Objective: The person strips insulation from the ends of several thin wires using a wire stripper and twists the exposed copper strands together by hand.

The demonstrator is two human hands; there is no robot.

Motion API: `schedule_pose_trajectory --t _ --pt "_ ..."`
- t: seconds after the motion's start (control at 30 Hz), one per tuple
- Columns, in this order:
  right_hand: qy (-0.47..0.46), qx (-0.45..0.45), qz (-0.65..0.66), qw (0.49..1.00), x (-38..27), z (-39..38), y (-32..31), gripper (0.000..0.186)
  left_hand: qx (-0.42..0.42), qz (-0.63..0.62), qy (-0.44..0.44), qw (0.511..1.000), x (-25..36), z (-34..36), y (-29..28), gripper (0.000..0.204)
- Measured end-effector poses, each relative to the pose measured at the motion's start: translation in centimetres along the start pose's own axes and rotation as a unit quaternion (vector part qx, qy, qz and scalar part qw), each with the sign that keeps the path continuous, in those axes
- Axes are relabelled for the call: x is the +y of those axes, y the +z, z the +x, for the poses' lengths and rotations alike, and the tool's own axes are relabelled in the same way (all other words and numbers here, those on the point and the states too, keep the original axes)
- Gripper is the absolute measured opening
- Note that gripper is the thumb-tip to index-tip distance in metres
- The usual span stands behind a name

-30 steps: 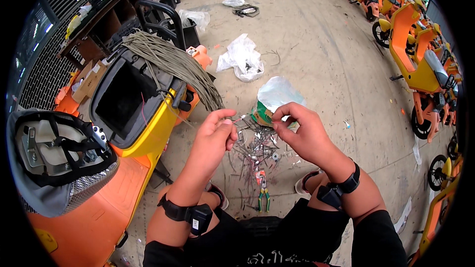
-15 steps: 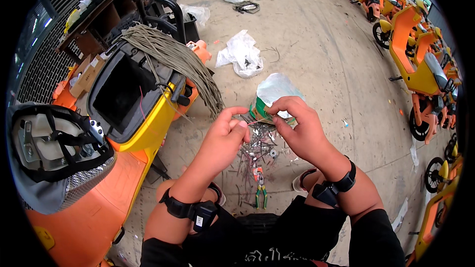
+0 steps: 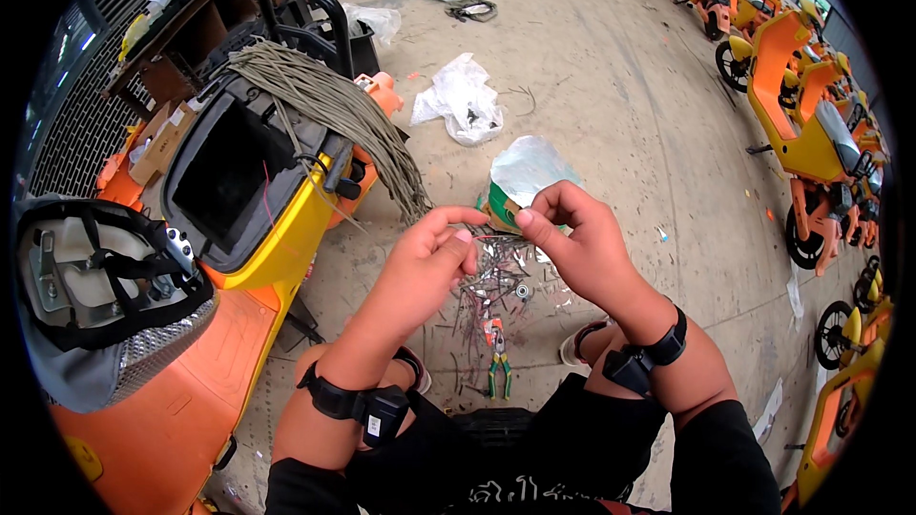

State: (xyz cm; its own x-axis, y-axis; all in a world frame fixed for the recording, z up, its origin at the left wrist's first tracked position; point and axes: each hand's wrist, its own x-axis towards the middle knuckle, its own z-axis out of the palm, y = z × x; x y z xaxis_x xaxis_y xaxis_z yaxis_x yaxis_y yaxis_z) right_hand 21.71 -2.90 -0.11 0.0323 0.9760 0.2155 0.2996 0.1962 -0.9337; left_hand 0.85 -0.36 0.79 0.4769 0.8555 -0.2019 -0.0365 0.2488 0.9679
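Observation:
Over the floor, my left hand (image 3: 425, 262) has its index finger stretched out while the thumb and curled fingers close on a thin reddish wire (image 3: 492, 236). The wire runs toward my right hand (image 3: 582, 238), whose thumb and index finger are pinched together; whatever lies between those fingertips is too small to make out. Just beyond the hands stands a green container (image 3: 500, 206) topped with a silvery plastic sheet (image 3: 530, 168). Beneath the hands lie scattered wire scraps and small metal bits (image 3: 491, 277). Closer to me are green-handled pliers (image 3: 499, 372), with a small metal ring (image 3: 522, 292) farther up.
At left stands a yellow-orange scooter (image 3: 286, 257) with an open dark compartment; a bundle of grey-green cables (image 3: 334, 100) drapes over it. A grey bag (image 3: 114, 324) sits beside it. White plastic (image 3: 460, 100) lies on the floor ahead. More scooters (image 3: 792, 124) line the right side.
My right hand's fingers have drawn closer together into a pinch. The left hand stays nearly in place, its thumb still against the fingers. The whole view has shifted slightly.

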Motion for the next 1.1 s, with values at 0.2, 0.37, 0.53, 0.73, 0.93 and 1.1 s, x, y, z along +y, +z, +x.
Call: schedule_pose_trajectory --t 0.2,0.37,0.53,0.73,0.93,1.1 --pt "-0.050 -0.027 -0.022 0.998 0.6 -0.2 0.3 0.018 -0.005 -0.010 -0.009 1.000 0.5 0.0 0.3 0.018" --pt "-0.107 -0.080 -0.080 0.988 -0.1 -0.4 0.4 0.017 -0.002 -0.024 -0.017 1.000 0.5 0.0 0.5 0.018" --pt "-0.115 -0.074 -0.101 0.986 0.0 -0.4 0.5 0.016 -0.006 -0.034 -0.024 0.999 0.7 -0.2 0.7 0.020" --pt "-0.044 -0.029 -0.070 0.996 -0.5 -0.8 0.7 0.017 -0.020 0.029 -0.011 0.999 1.0 -0.5 1.1 0.026" --pt "0.070 0.008 -0.049 0.996 -0.8 -0.9 1.1 0.018 -0.014 0.052 -0.001 0.999 0.4 -0.7 1.4 0.032" --pt "0.081 0.053 -0.025 0.995 -0.1 0.0 0.2 0.018 0.017 -0.042 -0.056 0.997 1.3 -0.6 0.5 0.034"
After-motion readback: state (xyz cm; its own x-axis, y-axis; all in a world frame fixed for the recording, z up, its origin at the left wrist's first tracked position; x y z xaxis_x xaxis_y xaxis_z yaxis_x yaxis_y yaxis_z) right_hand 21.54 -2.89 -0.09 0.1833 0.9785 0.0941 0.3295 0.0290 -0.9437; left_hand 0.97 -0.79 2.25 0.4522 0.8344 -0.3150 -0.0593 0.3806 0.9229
